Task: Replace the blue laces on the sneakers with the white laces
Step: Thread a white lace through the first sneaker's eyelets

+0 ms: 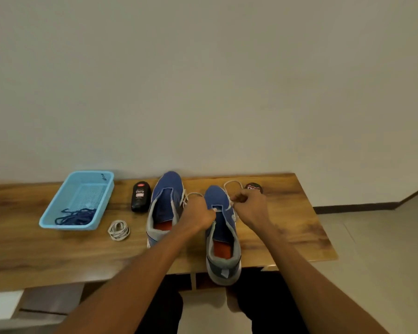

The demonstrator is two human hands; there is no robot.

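1. Right sneaker (223, 235), lower centre of the frame, sits heel-near so both hands reach its eyelets.
2. Left hand (200, 213) and right hand (247, 206) each pinch the white lace (232, 183), likely evening its ends.
3. Blue laces (75, 216) lie discarded in the blue basket (58, 208), left; a spare white lace coil (118, 229) waits on the surface (34, 256).

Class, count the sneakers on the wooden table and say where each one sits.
2. One sneaker stands beside the black bottle; the other sneaker lies between the person's hands, its heel overhanging the table's near edge. None seems hidden.
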